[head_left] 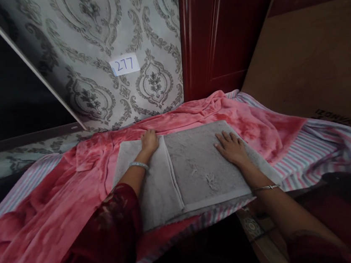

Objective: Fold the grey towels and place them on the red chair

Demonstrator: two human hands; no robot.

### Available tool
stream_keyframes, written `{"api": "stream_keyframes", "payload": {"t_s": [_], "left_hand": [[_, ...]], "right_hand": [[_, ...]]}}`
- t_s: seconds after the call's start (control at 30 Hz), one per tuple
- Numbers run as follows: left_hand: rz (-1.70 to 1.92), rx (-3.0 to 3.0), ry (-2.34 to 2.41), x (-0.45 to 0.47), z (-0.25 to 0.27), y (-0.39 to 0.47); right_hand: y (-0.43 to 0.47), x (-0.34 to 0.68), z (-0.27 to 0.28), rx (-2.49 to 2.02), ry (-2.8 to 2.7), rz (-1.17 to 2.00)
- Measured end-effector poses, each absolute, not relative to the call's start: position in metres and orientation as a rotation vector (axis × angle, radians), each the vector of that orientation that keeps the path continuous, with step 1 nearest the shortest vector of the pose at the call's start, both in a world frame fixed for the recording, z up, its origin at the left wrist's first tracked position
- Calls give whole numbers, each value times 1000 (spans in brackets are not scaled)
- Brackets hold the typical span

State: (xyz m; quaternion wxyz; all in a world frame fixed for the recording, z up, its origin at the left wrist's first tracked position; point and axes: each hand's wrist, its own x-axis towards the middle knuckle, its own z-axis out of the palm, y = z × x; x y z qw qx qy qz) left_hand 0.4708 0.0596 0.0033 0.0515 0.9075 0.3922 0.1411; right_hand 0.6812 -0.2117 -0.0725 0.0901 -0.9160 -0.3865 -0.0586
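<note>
A grey towel (205,166) lies spread on a pink blanket, with its left part folded over so that a flap's edge runs from far to near. My left hand (150,142) is at the far end of this flap, fingers curled on the cloth; the fingertips are partly hidden. Flat on the right part of the towel rests my right hand (232,148), fingers spread and holding nothing. Small wrinkles show in the towel between the hands, nearer to me.
The pink blanket (90,187) lies over a striped cloth (317,149). Behind are a patterned wall with a paper marked 277 (125,64) and a dark red door (211,30). A large cardboard box (319,56) stands right; a dark screen (10,74) is left.
</note>
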Motion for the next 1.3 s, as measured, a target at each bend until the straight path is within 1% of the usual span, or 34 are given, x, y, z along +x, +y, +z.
{"api": "stream_keyframes", "payload": {"t_s": [0.1,0.23,0.37,0.53,0.7,0.8,0.87,0.97,1.03,1.1,1.2,1.3], "left_hand": [[455,2805,1228,464,5,43],[191,2906,1169,457,-11,15],[147,2947,1149,456,-25,-3],[76,2916,1133,455,-17,-17],[-45,2906,946,436,-15,-61],[-99,2877,707,413,-20,-96],[-63,2832,483,392,-23,-115],[170,2755,268,357,-27,-130],[349,2755,275,331,-31,-132],[438,2802,346,307,-38,-130],[445,2905,427,285,-52,-130],[447,2998,487,285,-64,-137]], "right_hand": [[-212,682,-72,-2721,-1164,-185],[-213,684,-70,-2714,-1154,-145],[-213,684,-69,-2684,-1146,-139],[-214,684,-69,-2682,-1143,-145],[-214,682,-66,-2680,-1151,-131],[-215,680,-65,-2693,-1152,-132],[-215,681,-66,-2692,-1156,-152],[-215,683,-70,-2676,-1175,-191],[-215,684,-72,-2680,-1177,-193],[-215,684,-72,-2699,-1174,-174],[-215,684,-71,-2727,-1172,-158],[-215,683,-70,-2740,-1165,-158]]}}
